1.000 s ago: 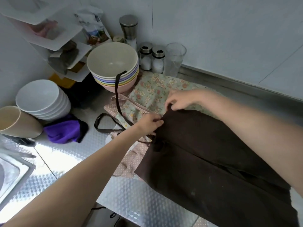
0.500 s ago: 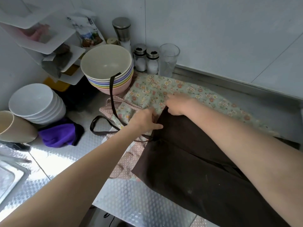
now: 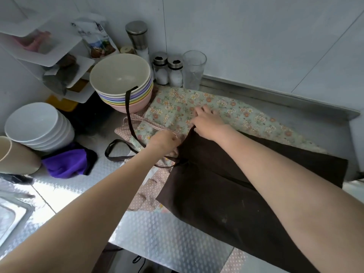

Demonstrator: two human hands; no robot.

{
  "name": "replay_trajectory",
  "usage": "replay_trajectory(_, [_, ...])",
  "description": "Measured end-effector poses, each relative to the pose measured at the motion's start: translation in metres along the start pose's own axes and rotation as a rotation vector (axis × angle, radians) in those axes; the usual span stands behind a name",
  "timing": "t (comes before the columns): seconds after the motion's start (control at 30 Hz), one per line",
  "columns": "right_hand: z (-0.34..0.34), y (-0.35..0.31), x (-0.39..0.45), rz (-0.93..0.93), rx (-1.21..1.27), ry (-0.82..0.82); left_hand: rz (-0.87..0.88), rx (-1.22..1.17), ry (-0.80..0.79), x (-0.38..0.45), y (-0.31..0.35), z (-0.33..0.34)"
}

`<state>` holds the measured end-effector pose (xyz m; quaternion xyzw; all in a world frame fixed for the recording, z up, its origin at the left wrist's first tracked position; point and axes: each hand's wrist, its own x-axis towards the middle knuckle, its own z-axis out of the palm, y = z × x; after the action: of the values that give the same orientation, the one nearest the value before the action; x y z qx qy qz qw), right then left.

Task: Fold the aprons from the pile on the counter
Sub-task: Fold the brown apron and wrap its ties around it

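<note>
White bowls point(image 3: 37, 125) far left, purple cloth point(image 3: 67, 164) beside them, pastel bowl stack point(image 3: 122, 83) behind. Left hand point(image 3: 164, 140) pinches brown apron's point(image 3: 226, 194) top edge; right hand point(image 3: 208, 123) grips same edge's corner. Brown apron lies atop floral apron point(image 3: 197, 103) on counter point(image 3: 167, 233).

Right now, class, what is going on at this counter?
A person is folding aprons. Both hands work at the far edge of a brown apron spread on top of a floral apron: the left hand grips cloth at the corner near the strap, the right hand pinches the brown edge. The strap trails up over stacked bowls. The fold is not finished.
</note>
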<state>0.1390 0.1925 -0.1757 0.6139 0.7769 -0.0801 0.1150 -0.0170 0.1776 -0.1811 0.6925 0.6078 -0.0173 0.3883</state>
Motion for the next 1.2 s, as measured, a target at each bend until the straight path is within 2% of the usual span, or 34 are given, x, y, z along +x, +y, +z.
replay_trajectory(0.03, [0.001,-0.004,-0.002,0.012,0.014,0.023,0.032,0.061,0.106,-0.004,0.002,-0.005])
replay_trajectory(0.07, [0.002,-0.008,-0.006,0.021,0.045,0.067,0.055,0.035,0.141,-0.01,0.003,-0.011])
replay_trajectory(0.1, [0.001,-0.01,-0.01,0.035,0.095,0.133,0.072,-0.058,0.07,-0.016,0.003,-0.016])
replay_trajectory(0.13, [-0.001,-0.012,-0.019,0.052,0.163,0.204,0.074,-0.158,-0.104,-0.025,0.003,-0.02])
replay_trajectory(0.2, [-0.001,-0.011,-0.042,0.092,0.338,0.271,0.068,-0.095,-0.48,-0.043,-0.002,-0.022])
replay_trajectory(0.23, [0.001,-0.009,-0.054,0.101,0.434,0.245,0.057,-0.028,-0.588,-0.049,-0.007,-0.02])
replay_trajectory(0.3, [0.01,-0.008,-0.081,0.053,0.569,0.079,0.049,0.051,-0.646,-0.055,-0.018,-0.01])
replay_trajectory(0.37, [0.021,-0.015,-0.102,-0.031,0.587,-0.123,0.063,0.096,-0.594,-0.053,-0.026,0.003])
replay_trajectory(0.43, [0.033,-0.024,-0.112,-0.083,0.573,-0.201,0.053,0.001,-0.497,-0.052,-0.033,0.014])
replay_trajectory(0.5, [0.042,-0.035,-0.111,-0.087,0.563,-0.142,-0.007,-0.177,-0.437,-0.054,-0.037,0.021])
replay_trajectory(0.6, [0.047,-0.049,-0.101,0.082,0.602,0.015,-0.08,-0.292,-0.375,-0.06,-0.044,0.029])
replay_trajectory(0.77, [0.051,-0.077,-0.093,0.279,0.408,0.109,-0.074,0.097,-0.258,-0.067,-0.05,0.035])
replay_trajectory(0.87, [0.064,-0.095,-0.094,0.379,0.343,0.168,-0.104,0.192,-0.274,-0.07,-0.044,0.031])
replay_trajectory(0.9, [0.066,-0.099,-0.095,0.418,0.365,0.19,-0.082,0.31,-0.256,-0.071,-0.04,0.028])
replay_trajectory(0.93, [0.066,-0.101,-0.097,0.451,0.413,0.196,-0.008,0.48,-0.161,-0.075,-0.034,0.025])
replay_trajectory(0.97, [0.066,-0.1,-0.099,0.459,0.477,0.193,0.107,0.647,0.009,-0.079,-0.031,0.025])
replay_trajectory(1.0, [0.065,-0.097,-0.102,0.437,0.546,0.184,0.27,0.718,0.175,-0.084,-0.027,0.025])
replay_trajectory(1.03, [0.063,-0.092,-0.107,0.395,0.613,0.161,0.488,0.676,0.299,-0.089,-0.023,0.028])
replay_trajectory(1.07, [0.06,-0.084,-0.115,0.352,0.682,0.132,0.73,0.608,0.318,-0.091,-0.021,0.033])
replay_trajectory(1.1, [0.057,-0.076,-0.124,0.316,0.743,0.09,0.89,0.619,0.216,-0.092,-0.022,0.039])
replay_trajectory(1.13, [0.054,-0.068,-0.135,0.295,0.776,0.062,0.927,0.714,0.023,-0.093,-0.023,0.046])
replay_trajectory(1.2, [0.053,-0.051,-0.16,0.291,0.74,0.071,0.742,1.025,-0.244,-0.091,-0.029,0.059])
